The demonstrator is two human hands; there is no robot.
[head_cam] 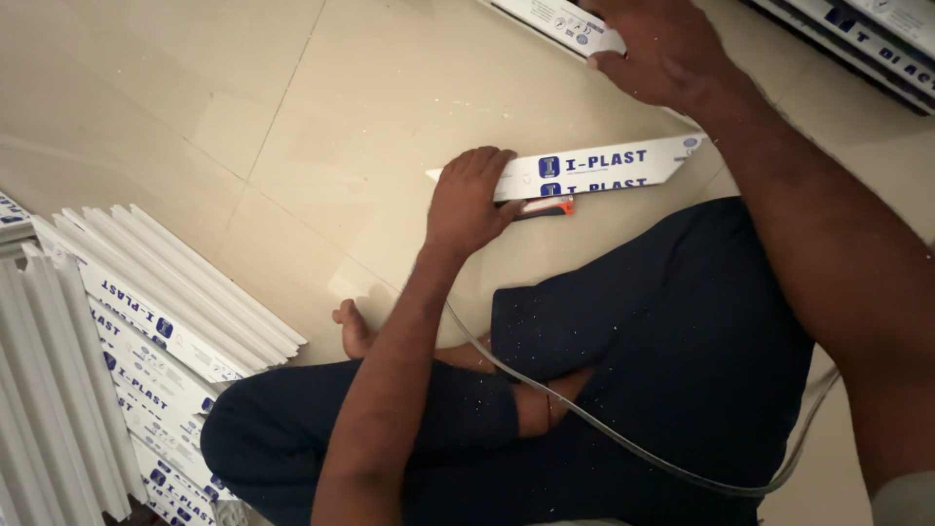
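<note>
Left hand [467, 200] clamped on short trim piece [594, 168], right hand [662, 49] pressing long strip [560, 19], grip unclear; cutter [545, 207] underneath could nick fingers.

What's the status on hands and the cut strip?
Left hand gripping short white plastic trim strip at its pointed end. Right hand on long white strip. Orange-handled tool lies under the short strip.

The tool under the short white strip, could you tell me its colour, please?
Orange and black tool, seen in the head view.
</note>
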